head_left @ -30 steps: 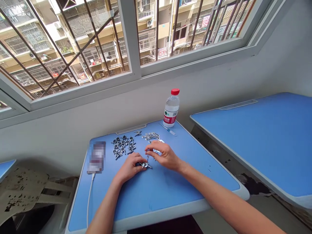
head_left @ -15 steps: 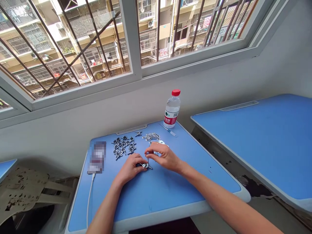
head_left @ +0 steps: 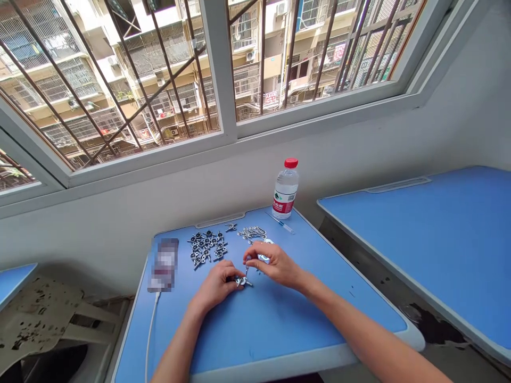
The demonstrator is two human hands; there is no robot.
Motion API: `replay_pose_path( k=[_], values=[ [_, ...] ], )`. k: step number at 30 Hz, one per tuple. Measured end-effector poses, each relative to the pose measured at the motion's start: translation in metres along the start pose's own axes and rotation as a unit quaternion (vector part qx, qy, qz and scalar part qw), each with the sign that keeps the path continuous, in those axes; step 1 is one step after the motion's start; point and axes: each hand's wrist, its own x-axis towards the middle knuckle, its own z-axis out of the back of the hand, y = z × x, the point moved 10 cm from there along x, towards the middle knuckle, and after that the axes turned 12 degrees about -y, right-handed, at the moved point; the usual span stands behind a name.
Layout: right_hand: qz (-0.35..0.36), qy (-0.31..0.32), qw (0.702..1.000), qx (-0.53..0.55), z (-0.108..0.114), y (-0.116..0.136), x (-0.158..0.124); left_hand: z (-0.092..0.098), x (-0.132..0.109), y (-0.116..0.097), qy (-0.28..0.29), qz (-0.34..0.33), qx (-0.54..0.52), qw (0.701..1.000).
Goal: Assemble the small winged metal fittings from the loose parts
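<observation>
My left hand [head_left: 217, 284] rests on the blue desk [head_left: 259, 319] with its fingers closed on a small metal wing-shaped part [head_left: 241, 281]. My right hand [head_left: 275, 261] is just right of it, thumb and fingers pinched on a thin metal screw [head_left: 247, 268] standing upright in that part. Behind the hands lie a cluster of several dark assembled metal pieces [head_left: 206, 247] and a smaller heap of shiny loose metal parts [head_left: 253, 233].
A water bottle [head_left: 285, 189] with a red cap stands at the desk's back right, a thin pen [head_left: 281, 223] beside it. A phone [head_left: 163, 264] with a white cable lies at the left. Another blue desk [head_left: 431, 234] stands to the right; a worn chair [head_left: 35, 319] at the left.
The view has tilted so everything sits slightly lower in the picture. My right fingers have drawn closer over the screw; both hands stay on the same part.
</observation>
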Motion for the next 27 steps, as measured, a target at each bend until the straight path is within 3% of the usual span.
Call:
replay_pose_path(
  k=[5,19,27],
  values=[
    [-0.008,-0.029,1.0,-0.005,0.0,-0.004,0.001,0.0,-0.001,0.0,-0.003,0.013,-0.016,1.0],
    [-0.023,-0.021,0.999,0.012,-0.004,-0.013,0.002,0.004,-0.003,-0.01,-0.004,0.011,0.022,1.0],
    [0.054,-0.028,0.998,-0.019,-0.005,0.0,-0.001,0.001,-0.006,-0.009,0.002,-0.011,0.035,0.999]
  ],
)
